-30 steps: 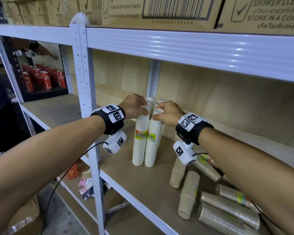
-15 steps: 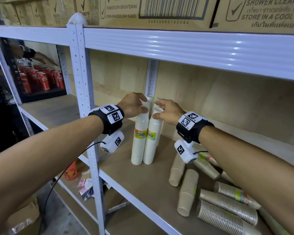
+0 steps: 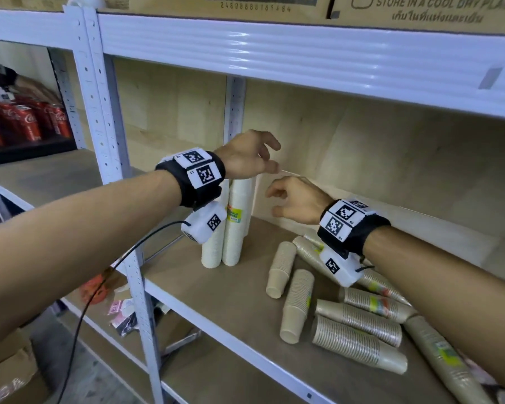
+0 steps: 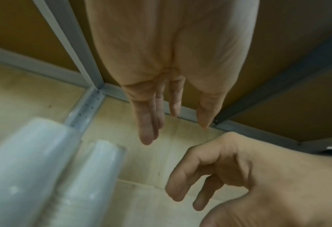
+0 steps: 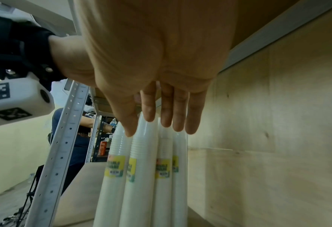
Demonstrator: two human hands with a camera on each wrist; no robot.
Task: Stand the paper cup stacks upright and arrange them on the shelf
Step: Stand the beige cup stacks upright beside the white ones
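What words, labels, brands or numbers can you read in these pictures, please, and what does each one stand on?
"STORE IN A COOL DRY PLAC", cut off at the frame edge: on the right cardboard box atop the shelving.
Thai line beneath it: too blurred to transcribe.
"248088816548 4", digits uncertain: under the barcode on the left cardboard box.
Coca-Cola script: on the red cans.
Yellow-green labels on the white cup stacks: too blurred to read.
Wrist markers: patterns, no text.

The cardboard box [image 3: 426,10] on the top shelf is showing "STORE IN A COOL DRY PLACE" above Thai script; its neighbouring carton [image 3: 216,4] is bearing a partly blurred barcode number. The red cans [image 3: 27,123] are displaying Coca-Cola script.
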